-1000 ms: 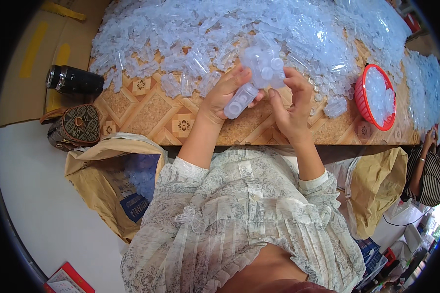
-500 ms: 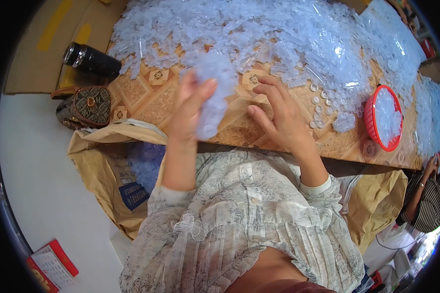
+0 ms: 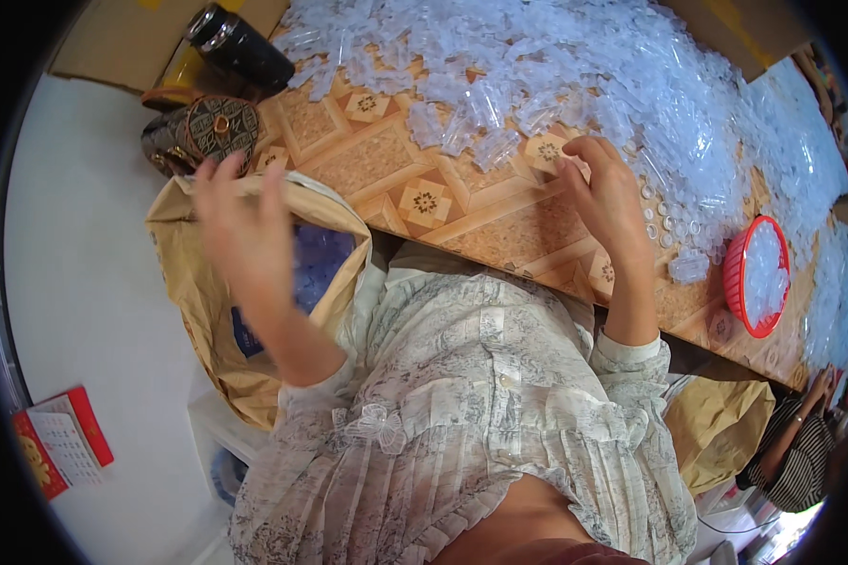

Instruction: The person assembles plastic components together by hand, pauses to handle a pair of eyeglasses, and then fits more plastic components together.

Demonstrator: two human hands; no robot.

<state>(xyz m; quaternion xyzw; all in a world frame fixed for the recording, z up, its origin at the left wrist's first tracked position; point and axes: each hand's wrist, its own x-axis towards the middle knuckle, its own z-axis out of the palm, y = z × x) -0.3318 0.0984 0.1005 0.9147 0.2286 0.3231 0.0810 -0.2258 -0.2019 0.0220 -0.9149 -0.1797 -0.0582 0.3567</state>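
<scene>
Over the open brown paper bag (image 3: 203,348), my left hand (image 3: 245,240) is blurred by motion, its fingers spread with nothing seen in them. Inside the bag lie bluish clear plastic pieces (image 3: 322,264). My right hand (image 3: 614,207) hovers above the table's near edge, fingers bent and thumb apart, and nothing shows in its grasp. Beyond it spreads a large heap of clear plastic tube-like pieces (image 3: 499,71) on the wood-patterned table (image 3: 358,155). Small round clear caps (image 3: 667,224) lie just right of my right hand.
A red basket (image 3: 733,282) of clear pieces stands at the right. At the far left are a black flask (image 3: 245,52) and a patterned bag (image 3: 184,137). Another paper bag (image 3: 725,424) hangs below the table. A person in a striped top (image 3: 796,461) is at the right.
My left hand has let go of a bunch of clear plastic pieces and moved left from above the table to over the paper bag. My right hand has shifted slightly right; the view has turned.
</scene>
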